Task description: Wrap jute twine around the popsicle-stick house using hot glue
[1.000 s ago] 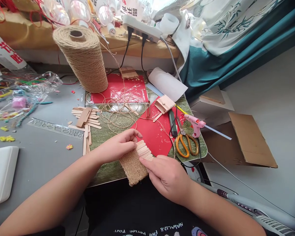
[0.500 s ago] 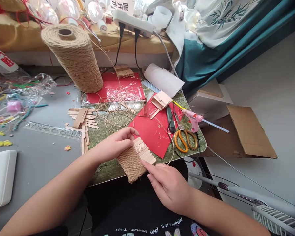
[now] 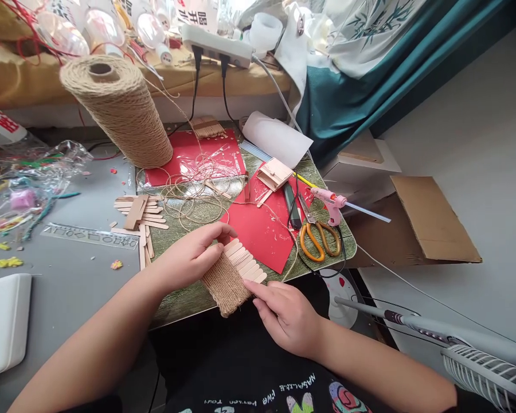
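Note:
A panel of wooden craft sticks [image 3: 243,259] is held tilted over the table's front edge. Jute twine [image 3: 226,287] wraps its nearer part in tight rows, while rounded stick ends stay bare at the far side. My left hand [image 3: 195,252] is closed on the panel's upper left edge, thumb on top. At the right edge, my right hand [image 3: 290,318] pinches it, index fingertip on the wrapped border and the other fingers curled. Loose loops of twine [image 3: 189,201] lie beyond my left hand, with a strand coming from the big twine spool [image 3: 120,115].
Orange-handled scissors [image 3: 313,244], a pink glue gun [image 3: 330,202], a dark cutter [image 3: 292,207] and a small wooden box [image 3: 275,174] lie to the right. Loose craft sticks [image 3: 148,215] and a stencil ruler [image 3: 90,235] are left. A power strip [image 3: 217,46] sits behind.
The view has shifted slightly, so most table items appear a little further left. Both hands keep their grip on the craft-stick panel, with hardly any visible change.

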